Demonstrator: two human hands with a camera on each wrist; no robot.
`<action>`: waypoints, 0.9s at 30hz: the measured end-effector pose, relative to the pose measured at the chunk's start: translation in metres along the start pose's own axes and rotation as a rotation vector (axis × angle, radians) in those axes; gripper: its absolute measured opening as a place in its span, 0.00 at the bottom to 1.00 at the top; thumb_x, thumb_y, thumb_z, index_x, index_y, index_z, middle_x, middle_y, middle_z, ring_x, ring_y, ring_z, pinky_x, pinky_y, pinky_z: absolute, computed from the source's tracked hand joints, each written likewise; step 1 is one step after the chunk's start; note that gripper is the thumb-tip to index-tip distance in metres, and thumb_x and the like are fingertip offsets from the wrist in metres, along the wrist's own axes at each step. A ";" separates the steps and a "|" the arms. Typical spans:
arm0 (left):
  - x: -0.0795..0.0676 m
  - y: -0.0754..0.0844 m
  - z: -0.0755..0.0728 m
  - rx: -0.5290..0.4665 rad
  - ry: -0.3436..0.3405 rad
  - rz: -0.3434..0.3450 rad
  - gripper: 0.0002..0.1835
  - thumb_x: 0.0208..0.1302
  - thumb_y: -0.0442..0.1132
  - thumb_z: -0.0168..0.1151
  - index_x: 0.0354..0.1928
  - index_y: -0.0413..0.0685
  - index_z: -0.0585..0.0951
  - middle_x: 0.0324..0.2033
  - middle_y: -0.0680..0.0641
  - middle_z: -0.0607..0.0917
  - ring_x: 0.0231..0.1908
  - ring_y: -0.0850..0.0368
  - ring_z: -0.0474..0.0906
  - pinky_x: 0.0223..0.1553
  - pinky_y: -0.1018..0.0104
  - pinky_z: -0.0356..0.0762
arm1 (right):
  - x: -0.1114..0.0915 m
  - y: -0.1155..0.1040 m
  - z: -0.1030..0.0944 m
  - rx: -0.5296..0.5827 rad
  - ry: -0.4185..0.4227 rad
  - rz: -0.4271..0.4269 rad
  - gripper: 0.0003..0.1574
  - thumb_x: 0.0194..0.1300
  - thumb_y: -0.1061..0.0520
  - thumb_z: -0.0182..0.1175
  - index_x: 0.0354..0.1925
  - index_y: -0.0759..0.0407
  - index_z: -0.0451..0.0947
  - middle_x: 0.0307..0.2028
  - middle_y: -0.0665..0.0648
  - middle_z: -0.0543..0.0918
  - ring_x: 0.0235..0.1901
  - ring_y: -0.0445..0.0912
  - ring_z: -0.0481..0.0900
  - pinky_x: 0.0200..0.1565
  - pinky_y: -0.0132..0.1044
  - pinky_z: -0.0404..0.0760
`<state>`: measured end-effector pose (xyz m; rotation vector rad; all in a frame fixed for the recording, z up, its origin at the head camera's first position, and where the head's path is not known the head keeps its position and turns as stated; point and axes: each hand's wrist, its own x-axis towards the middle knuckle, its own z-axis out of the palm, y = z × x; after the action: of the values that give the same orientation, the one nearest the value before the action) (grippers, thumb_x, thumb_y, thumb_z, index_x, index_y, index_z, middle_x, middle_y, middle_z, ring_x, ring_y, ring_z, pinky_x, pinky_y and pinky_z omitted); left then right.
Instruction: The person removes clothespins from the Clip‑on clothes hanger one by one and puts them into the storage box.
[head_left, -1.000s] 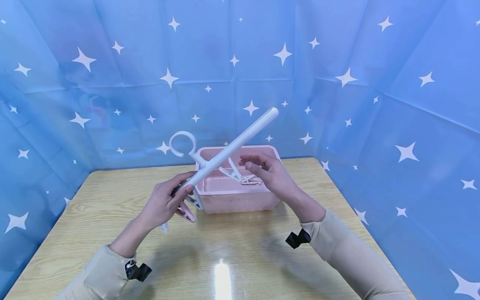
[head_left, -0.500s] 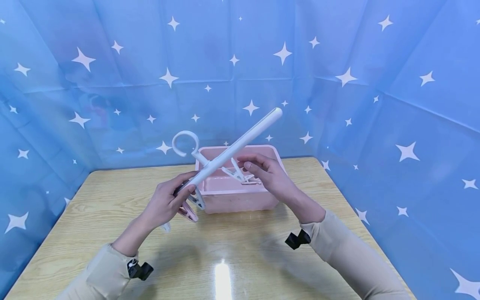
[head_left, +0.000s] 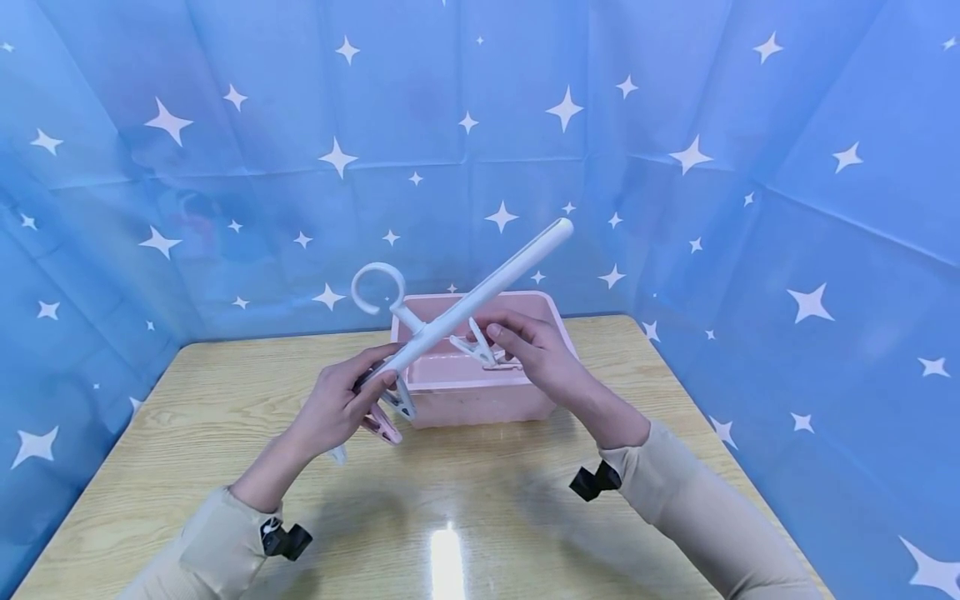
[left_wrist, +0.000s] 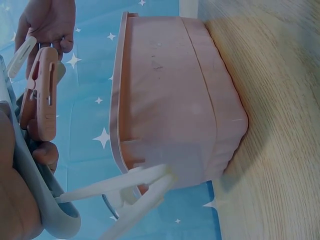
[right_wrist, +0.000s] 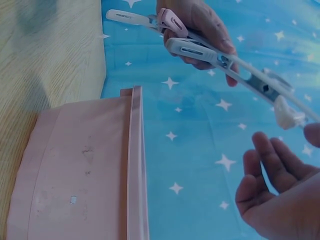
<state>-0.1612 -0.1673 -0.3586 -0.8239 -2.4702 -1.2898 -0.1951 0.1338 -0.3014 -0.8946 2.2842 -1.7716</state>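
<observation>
In the head view, my left hand (head_left: 341,400) grips the lower part of a white clip hanger (head_left: 480,292), its bar slanting up to the right and its round hook on the upper left. Several clips sit on the bar: a white clip (head_left: 474,343) on the right part, and a pink clip (left_wrist: 46,95) and grey clip (right_wrist: 192,50) around the left hand. My right hand (head_left: 536,346) is over the pink tub (head_left: 480,406), fingers loosely bent, fingertips right at the white clip. In the right wrist view, the right hand's fingers (right_wrist: 275,170) are spread below the bar.
Inside the tub, a pale pink clip (head_left: 501,362) shows partly behind the white one. The tub stands toward the back of the wooden table (head_left: 247,383). Blue star-patterned cloth (head_left: 465,167) encloses the back and sides.
My left hand has shifted slightly right with the hanger, bringing the white clip up to the right hand's fingertips. The right hand has hardly moved.
</observation>
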 end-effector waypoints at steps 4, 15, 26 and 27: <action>0.001 0.000 0.001 0.021 0.006 0.007 0.21 0.77 0.41 0.52 0.69 0.56 0.72 0.33 0.49 0.82 0.19 0.70 0.80 0.22 0.70 0.82 | 0.001 0.000 0.000 0.006 0.000 -0.005 0.21 0.79 0.54 0.46 0.61 0.60 0.76 0.49 0.56 0.85 0.43 0.46 0.79 0.45 0.39 0.76; 0.002 0.001 0.003 0.032 -0.001 0.023 0.21 0.77 0.41 0.52 0.69 0.57 0.72 0.32 0.49 0.80 0.19 0.70 0.79 0.22 0.70 0.82 | 0.002 0.000 0.004 -0.021 0.010 -0.010 0.24 0.80 0.54 0.43 0.59 0.66 0.78 0.43 0.55 0.82 0.39 0.44 0.73 0.43 0.34 0.71; 0.003 0.000 0.006 -0.005 -0.015 0.001 0.21 0.77 0.42 0.52 0.69 0.57 0.72 0.38 0.44 0.83 0.20 0.69 0.80 0.19 0.69 0.82 | 0.002 0.000 0.005 -0.003 -0.053 0.029 0.31 0.80 0.49 0.37 0.55 0.69 0.79 0.35 0.53 0.81 0.40 0.57 0.75 0.49 0.42 0.73; 0.003 0.000 0.006 -0.007 -0.016 0.000 0.21 0.77 0.42 0.52 0.69 0.57 0.72 0.39 0.44 0.83 0.20 0.68 0.80 0.19 0.69 0.82 | 0.002 0.001 0.005 -0.002 -0.057 0.037 0.32 0.80 0.49 0.37 0.54 0.70 0.79 0.34 0.53 0.81 0.40 0.57 0.75 0.50 0.43 0.73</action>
<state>-0.1631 -0.1613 -0.3606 -0.8390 -2.4800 -1.2976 -0.1950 0.1284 -0.3029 -0.8857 2.2532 -1.7070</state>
